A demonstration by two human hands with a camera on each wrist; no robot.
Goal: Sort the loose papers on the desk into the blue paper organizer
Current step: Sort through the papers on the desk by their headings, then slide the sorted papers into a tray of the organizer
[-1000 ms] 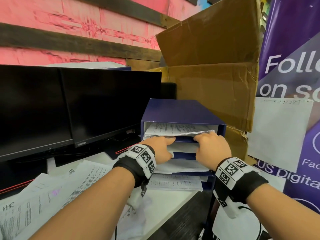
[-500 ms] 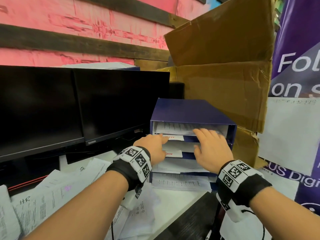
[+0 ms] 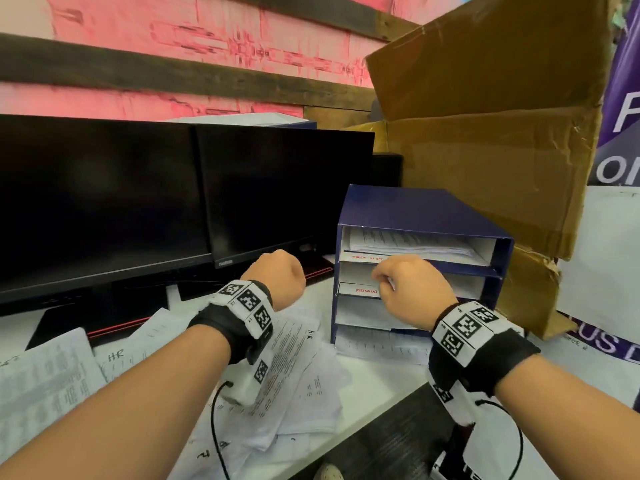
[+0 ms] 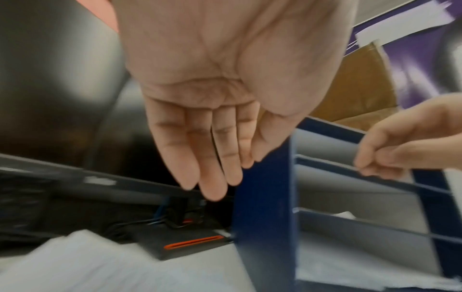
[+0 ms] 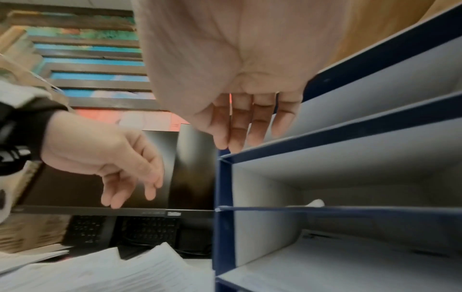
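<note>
**Hands come off the organizer, one batch filed**

Both hands have pulled back from the blue organizer (image 3: pixel 420 271) at right of centre in the head view, where a second ago they were pressed into its top slots squaring up sheets. That reads as one batch filed: the filed sheets (image 3: pixel 412 245) lie in the top slot behind a red-lettered label, and more paper shows in the lower slots.

The left hand (image 3: pixel 280 277) now hangs in mid-frame, to the left of the organizer and in front of the monitors (image 3: pixel 187 206), with its fingers (image 4: pixel 207 158) straight, close together and holding nothing. The right hand (image 3: pixel 410 289) hovers in front of the second slot, its fingers loosely curled toward the thumb. No paper can be made out in it, and whether the fingertips touch the shelf edge cannot be told.

Much of the job looks undone: loose papers (image 3: pixel 294 375) lie fanned over the desk (image 3: pixel 381 375) in the lower left, beneath the left wrist.
</note>
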